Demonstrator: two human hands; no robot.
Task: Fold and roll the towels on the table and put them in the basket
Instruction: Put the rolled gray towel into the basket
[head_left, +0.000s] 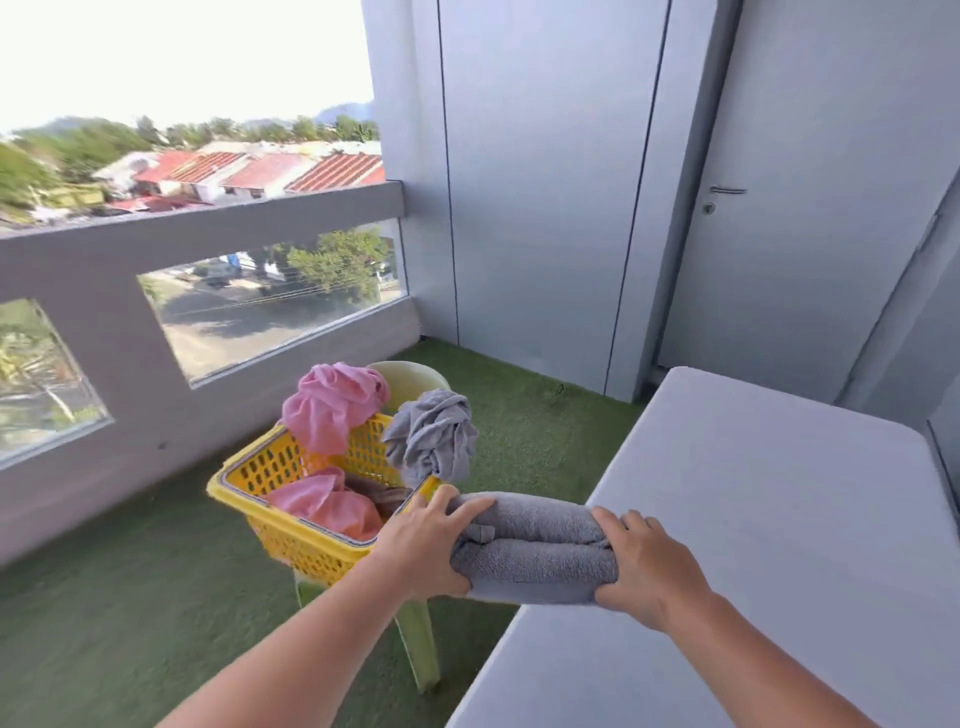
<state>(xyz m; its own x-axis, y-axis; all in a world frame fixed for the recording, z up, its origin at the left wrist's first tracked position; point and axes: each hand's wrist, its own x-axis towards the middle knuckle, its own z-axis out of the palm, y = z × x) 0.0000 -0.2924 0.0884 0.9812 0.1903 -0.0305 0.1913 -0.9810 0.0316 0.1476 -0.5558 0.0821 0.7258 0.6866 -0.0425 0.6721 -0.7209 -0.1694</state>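
A rolled grey towel (535, 545) hangs between my hands, just off the left edge of the white table (779, 519). My left hand (426, 545) grips its left end and my right hand (644, 566) grips its right end. To the left, a yellow basket (291, 525) sits on a pale green plastic chair (421, 644). In the basket are two rolled pink towels, one (332, 405) standing up at the back and one (327, 504) lying inside, plus a rolled grey towel (431, 441) standing at the basket's right corner. The held towel's left end is beside the basket's right rim.
Green artificial turf (156, 597) covers the balcony floor. A grey parapet wall (104, 364) with glass panes runs along the left. Grey wall panels and a door with a handle (727, 190) stand behind the table.
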